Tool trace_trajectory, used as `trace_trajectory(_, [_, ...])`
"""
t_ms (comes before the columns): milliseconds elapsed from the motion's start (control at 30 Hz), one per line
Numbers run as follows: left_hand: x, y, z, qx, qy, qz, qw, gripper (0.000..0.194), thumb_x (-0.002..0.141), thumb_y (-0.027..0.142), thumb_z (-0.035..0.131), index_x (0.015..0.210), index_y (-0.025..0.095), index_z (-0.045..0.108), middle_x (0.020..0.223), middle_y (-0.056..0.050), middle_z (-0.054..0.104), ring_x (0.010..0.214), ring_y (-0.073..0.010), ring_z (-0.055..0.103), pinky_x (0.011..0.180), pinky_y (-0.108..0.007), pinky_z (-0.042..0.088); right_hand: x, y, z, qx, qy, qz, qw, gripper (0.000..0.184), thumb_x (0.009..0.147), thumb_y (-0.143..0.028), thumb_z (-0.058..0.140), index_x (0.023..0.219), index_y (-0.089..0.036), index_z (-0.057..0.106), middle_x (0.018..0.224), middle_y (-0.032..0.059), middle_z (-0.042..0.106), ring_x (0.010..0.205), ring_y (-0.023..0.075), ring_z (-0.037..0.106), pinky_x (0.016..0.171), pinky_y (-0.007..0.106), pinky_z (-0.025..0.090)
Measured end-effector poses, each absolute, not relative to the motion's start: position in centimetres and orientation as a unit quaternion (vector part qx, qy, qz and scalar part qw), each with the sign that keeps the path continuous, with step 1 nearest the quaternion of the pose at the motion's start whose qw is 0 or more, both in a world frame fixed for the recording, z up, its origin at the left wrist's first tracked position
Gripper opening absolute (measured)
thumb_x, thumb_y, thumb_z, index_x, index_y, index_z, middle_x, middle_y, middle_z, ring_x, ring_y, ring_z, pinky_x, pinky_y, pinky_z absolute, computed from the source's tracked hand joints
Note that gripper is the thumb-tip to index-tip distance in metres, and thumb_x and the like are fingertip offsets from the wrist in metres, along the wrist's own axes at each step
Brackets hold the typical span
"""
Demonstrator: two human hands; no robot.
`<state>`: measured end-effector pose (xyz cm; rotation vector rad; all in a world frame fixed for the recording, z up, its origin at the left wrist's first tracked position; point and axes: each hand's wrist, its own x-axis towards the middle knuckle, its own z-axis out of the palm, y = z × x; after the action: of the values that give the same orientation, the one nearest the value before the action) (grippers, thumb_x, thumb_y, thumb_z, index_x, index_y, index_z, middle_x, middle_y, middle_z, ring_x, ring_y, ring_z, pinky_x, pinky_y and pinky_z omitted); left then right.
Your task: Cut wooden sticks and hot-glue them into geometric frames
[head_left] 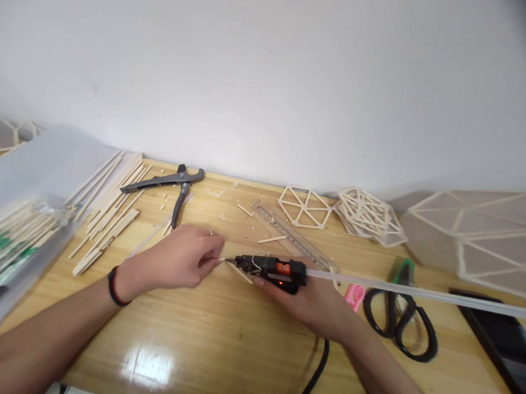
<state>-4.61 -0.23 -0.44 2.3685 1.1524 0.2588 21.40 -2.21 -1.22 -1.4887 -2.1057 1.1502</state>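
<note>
My right hand (315,302) grips a black hot glue gun (281,272) with a lit red light, its nozzle pointing left. A long clear glue stick (372,284) juts from the gun's back end. At the nozzle tip, my left hand (185,254) pinches the end of a thin wooden stick (242,273), which slants down to the right just under the gun. The rest of what lies inside the left fingers is hidden. A black cord (319,371) runs down from the gun toward the front of the table.
Behind lie a cutter tool (179,182), a clear ruler (291,232) and a hexagonal stick frame (304,207). Stacked frames (368,217), black-handled scissors (401,317), a pink clip (355,296) and a phone (500,331) are on the right. Loose sticks (116,203) and bagged sticks (20,240) lie left.
</note>
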Motion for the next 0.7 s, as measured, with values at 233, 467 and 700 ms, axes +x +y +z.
trace_trajectory(233, [-4.47, -0.19, -0.36, 0.868, 0.419, 0.099, 0.245, 0.018, 0.089, 0.017, 0.053, 0.072, 0.019, 0.046, 0.069, 0.001, 0.055, 0.066, -0.0142, 0.049, 0.059, -0.027, 0.031, 21.2, -2.19, -1.19, -0.513, -0.742, 0.396, 0.171, 0.016, 0.088, -0.038, 0.063, 0.086, -0.026, 0.073, 0.08, 0.0012, 0.077, 0.071, 0.023, 0.068, 0.064, 0.033, 0.054])
trace_trajectory(467, [-4.5, -0.28, -0.25, 0.867, 0.421, 0.096, 0.247, 0.017, 0.089, 0.017, 0.053, 0.073, 0.019, 0.047, 0.068, 0.001, 0.055, 0.066, -0.0143, 0.049, 0.059, -0.027, 0.03, 21.35, -2.16, -1.61, -0.506, -0.74, 0.405, 0.179, 0.014, 0.088, -0.038, 0.067, 0.089, -0.026, 0.074, 0.079, 0.0009, 0.076, 0.073, 0.0234, 0.069, 0.067, 0.034, 0.057])
trace_trajectory(700, [-4.43, -0.1, -0.26, 0.865, 0.428, 0.087, 0.248, 0.019, 0.089, 0.019, 0.053, 0.073, 0.019, 0.044, 0.069, 0.001, 0.054, 0.066, -0.0143, 0.048, 0.059, -0.027, 0.029, 21.76, -2.3, -2.08, -0.507, -0.749, 0.388, 0.179, 0.015, 0.088, -0.04, 0.068, 0.092, -0.028, 0.075, 0.08, 0.0005, 0.076, 0.075, 0.0236, 0.07, 0.068, 0.034, 0.058])
